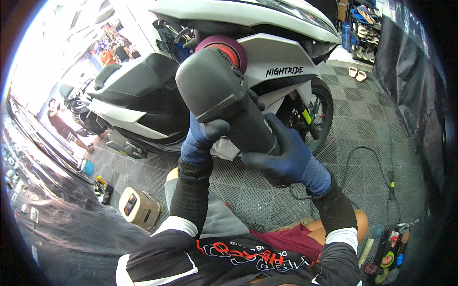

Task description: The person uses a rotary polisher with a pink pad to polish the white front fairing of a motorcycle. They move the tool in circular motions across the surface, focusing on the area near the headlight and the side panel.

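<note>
A black corded polisher (pixel 214 84) is held in both of my blue-gloved hands. My left hand (pixel 205 134) grips it near the head, the thumb lying across its underside. Further back, my right hand (pixel 290 153) wraps around the handle. The purple pad (pixel 223 42) on a red backing plate is up against or just in front of the white body panel (pixel 273 53) of a scooter; the polisher head hides the contact. Black lettering marks that panel. A grey cloth (pixel 214 211) lies over my left thigh.
The scooter's black seat (pixel 154 69) extends left, its front wheel (pixel 320 111) right. A power cord (pixel 357 148) trails over the grey tile floor. Beige box (pixel 141 207) stands at left; a tool tray (pixel 390 246) sits lower right. Slippers (pixel 357 74) and a shoe rack (pixel 365 34) are beyond. People stand in the background.
</note>
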Demonstrator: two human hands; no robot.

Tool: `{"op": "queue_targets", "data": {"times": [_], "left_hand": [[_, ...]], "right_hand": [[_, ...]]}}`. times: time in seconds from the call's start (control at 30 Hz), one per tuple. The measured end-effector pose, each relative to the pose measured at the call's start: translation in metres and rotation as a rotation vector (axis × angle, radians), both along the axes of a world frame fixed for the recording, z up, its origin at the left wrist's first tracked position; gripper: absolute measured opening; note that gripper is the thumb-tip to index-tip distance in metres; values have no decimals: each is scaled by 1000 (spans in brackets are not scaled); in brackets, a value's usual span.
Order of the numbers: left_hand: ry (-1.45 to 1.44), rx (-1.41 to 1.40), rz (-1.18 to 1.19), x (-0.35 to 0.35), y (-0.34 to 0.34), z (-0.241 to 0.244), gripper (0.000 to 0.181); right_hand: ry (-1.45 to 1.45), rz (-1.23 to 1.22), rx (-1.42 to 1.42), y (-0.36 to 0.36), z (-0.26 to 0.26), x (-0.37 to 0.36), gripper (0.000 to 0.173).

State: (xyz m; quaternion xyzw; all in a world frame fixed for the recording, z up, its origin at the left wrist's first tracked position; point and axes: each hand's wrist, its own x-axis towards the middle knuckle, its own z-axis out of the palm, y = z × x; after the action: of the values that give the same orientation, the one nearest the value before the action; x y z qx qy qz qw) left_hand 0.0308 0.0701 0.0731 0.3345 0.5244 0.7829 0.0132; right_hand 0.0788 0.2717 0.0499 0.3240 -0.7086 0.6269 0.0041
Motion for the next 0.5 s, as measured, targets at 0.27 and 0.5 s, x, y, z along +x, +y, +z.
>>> {"op": "queue_targets", "data": {"times": [0.27,0.5], "left_hand": [[253,-221,225,17,16,31,67],[246,-129,-63,16,16,57,60]], "right_hand": [[-129,-163,-77,5,18,42,72],[-435,-269,-205,-12,40,75,54]]}}
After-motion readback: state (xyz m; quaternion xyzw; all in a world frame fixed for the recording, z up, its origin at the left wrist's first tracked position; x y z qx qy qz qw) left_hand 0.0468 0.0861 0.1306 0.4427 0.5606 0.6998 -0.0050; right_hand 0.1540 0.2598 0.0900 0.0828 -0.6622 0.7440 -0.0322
